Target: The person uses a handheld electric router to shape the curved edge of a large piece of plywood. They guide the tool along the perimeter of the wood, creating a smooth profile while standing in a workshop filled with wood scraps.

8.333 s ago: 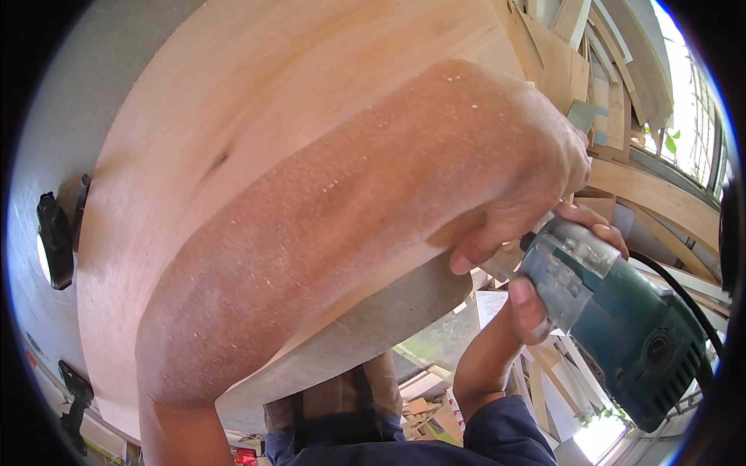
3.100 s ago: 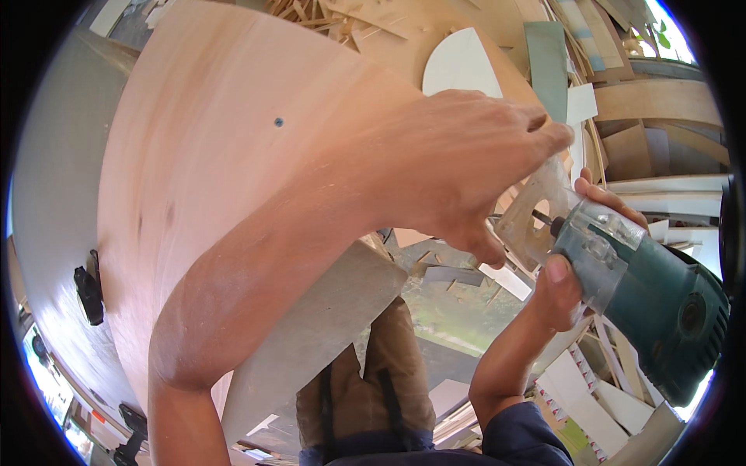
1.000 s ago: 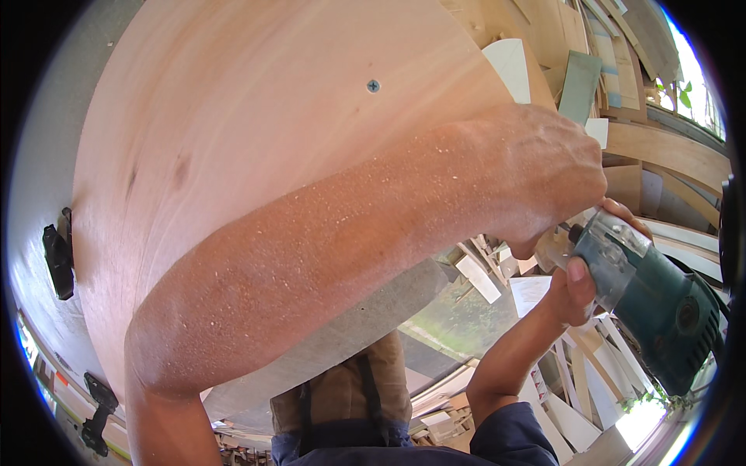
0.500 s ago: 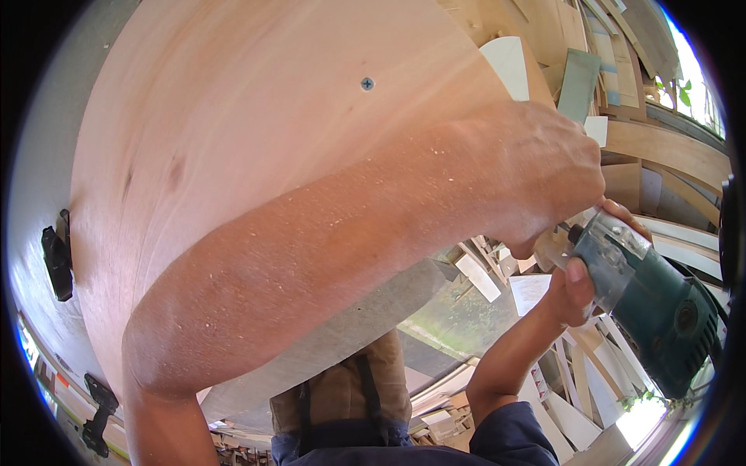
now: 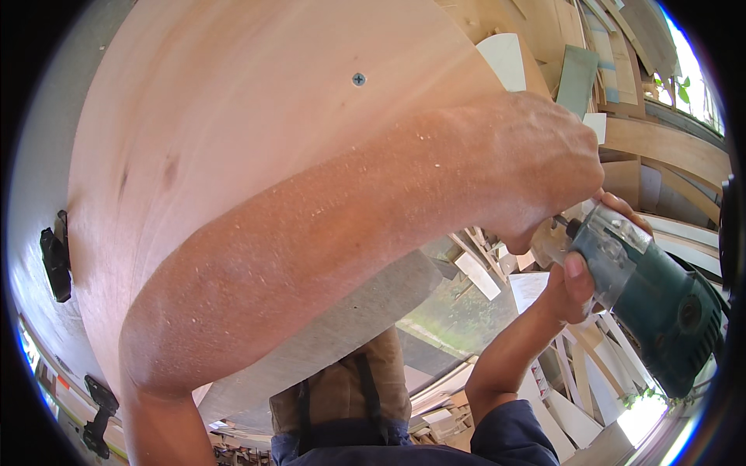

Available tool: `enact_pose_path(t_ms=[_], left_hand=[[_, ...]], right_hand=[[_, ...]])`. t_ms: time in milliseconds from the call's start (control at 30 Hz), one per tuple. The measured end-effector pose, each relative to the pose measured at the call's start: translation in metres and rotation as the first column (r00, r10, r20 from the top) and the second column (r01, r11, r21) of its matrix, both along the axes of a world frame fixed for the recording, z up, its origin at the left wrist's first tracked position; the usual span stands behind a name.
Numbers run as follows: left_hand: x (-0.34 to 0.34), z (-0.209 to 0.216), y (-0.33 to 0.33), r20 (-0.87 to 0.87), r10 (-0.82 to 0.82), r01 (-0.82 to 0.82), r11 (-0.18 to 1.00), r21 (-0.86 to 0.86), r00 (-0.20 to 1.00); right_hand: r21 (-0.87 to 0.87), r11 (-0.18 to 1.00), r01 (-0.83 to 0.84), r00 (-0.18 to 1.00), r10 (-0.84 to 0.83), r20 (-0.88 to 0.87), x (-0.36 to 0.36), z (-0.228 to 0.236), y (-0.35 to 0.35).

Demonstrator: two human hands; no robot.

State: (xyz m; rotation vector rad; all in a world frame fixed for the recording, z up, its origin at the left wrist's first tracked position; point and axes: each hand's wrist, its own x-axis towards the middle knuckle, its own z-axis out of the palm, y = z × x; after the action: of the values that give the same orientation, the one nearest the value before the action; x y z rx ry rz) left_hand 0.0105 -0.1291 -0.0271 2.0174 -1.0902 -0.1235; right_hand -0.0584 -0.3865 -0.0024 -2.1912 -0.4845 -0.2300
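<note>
A teal trim router (image 5: 673, 311) with a clear plastic base lies tilted at the right, its bit end toward the edge of a large curved plywood panel (image 5: 256, 101). My right hand (image 5: 576, 287) is wrapped round the clear base, its thumb on the near side. Across the panel reaches my left forearm, and my left hand (image 5: 548, 167) is curled at the panel's right edge, close against the router's base. Its fingertips are tucked out of sight, so what they grip is hidden. A short metal bit (image 5: 561, 220) shows between the base and my left hand.
One screw head (image 5: 359, 79) sits in the panel. A black tool (image 5: 56, 256) lies beside the panel's left edge, and a cordless drill (image 5: 99, 415) stands at the lower left. Wood offcuts (image 5: 660, 147) are heaped along the right, below a grey bench edge (image 5: 342, 334).
The panel's screw and my left hand sit slightly farther up and left in the picture. Both hands keep their hold, and the router stays almost where it was.
</note>
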Motion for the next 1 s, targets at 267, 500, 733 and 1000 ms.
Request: enact_pose_path(t_ms=[267,500,733,1000], left_hand=[[-0.002,0.002,0.002,-0.019,-0.018,0.018,1.0,0.008,1.0],[-0.001,0.006,0.008,-0.011,0.005,-0.004,0.999,0.037,1.0],[-0.004,0.003,0.008,-0.027,0.009,-0.009,1.0,0.024,1.0],[0.002,0.01,0.01,-0.058,-0.006,0.007,1.0,0.022,0.998]], right_hand=[[-0.103,0.994,-0.038,0.992,0.025,-0.124,0.004,0.016,-0.018],[0.028,0.999,0.037,0.999,-0.037,-0.021,-0.001,-0.002,0.006],[0.111,0.994,0.003,1.0,-0.006,0.022,-0.002,-0.013,0.005],[0.056,0.998,-0.036,0.999,0.037,-0.023,0.002,0.003,0.006]])
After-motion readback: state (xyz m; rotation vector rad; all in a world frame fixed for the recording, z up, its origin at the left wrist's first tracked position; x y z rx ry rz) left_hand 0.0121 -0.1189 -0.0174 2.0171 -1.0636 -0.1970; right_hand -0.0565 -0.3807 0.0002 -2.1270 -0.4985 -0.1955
